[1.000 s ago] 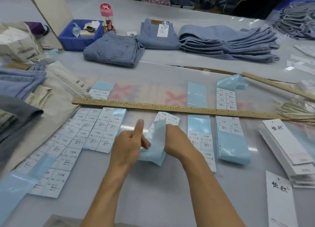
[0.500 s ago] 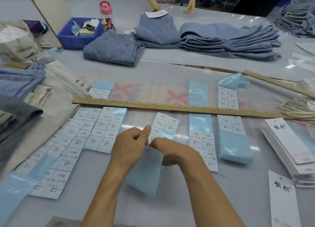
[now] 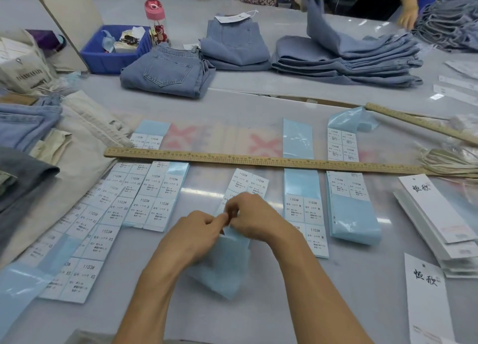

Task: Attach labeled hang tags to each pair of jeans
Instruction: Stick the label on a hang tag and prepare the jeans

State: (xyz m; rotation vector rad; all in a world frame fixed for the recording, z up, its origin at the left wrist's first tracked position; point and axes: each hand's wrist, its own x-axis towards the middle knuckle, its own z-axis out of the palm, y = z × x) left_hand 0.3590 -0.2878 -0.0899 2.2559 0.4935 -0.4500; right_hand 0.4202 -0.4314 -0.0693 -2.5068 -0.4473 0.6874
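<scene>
The blue label sheet (image 3: pixel 222 263) lies on the table (image 3: pixel 258 318) under both wrists, its top edge pinched between the left hand (image 3: pixel 192 233) and right hand (image 3: pixel 254 218), with the wooden ruler (image 3: pixel 258 160) beyond and hang tags (image 3: pixel 434 209) to the right.

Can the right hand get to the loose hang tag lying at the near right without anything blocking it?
Probably yes, once freed. The hang tag lies flat on bare table just right of the right forearm, nothing between. But the right hand is pinching the blue label strip with the left hand.
</scene>
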